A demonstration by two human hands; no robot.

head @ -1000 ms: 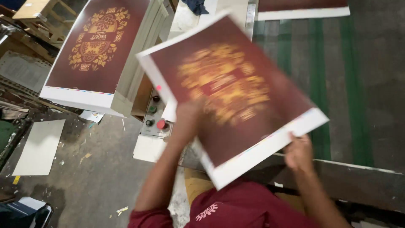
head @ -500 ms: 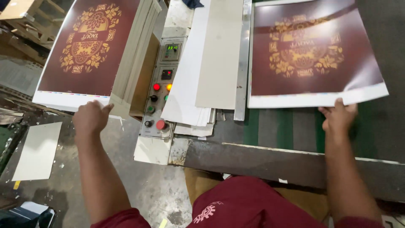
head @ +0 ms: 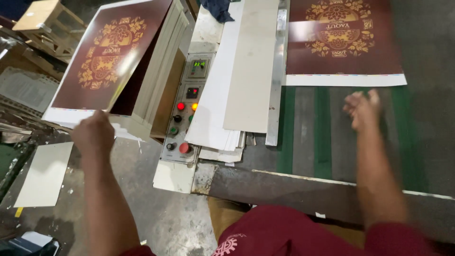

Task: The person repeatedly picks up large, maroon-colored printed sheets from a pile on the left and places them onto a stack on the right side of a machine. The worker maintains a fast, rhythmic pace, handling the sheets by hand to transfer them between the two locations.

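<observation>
The left hand (head: pixel 95 135) pinches the near edge of the top printed sheet (head: pixel 106 57) on the stack (head: pixel 161 71); thin and floppy, it is best held at the white margin; the right hand (head: pixel 362 109) (blurred) hovers open above the green belt (head: pixel 322 132).

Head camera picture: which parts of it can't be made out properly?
- Right hand: smeared by motion blur, so its fingers cannot be counted; it hangs over the green belts, holding nothing.
- Left hand: seen from the back at the lifted maroon sheet; the fingertips are hidden under the sheet's edge.
- Sheet on the belts: its top is cut off by the picture edge.
- Control panel: its display is too small to read.
</observation>
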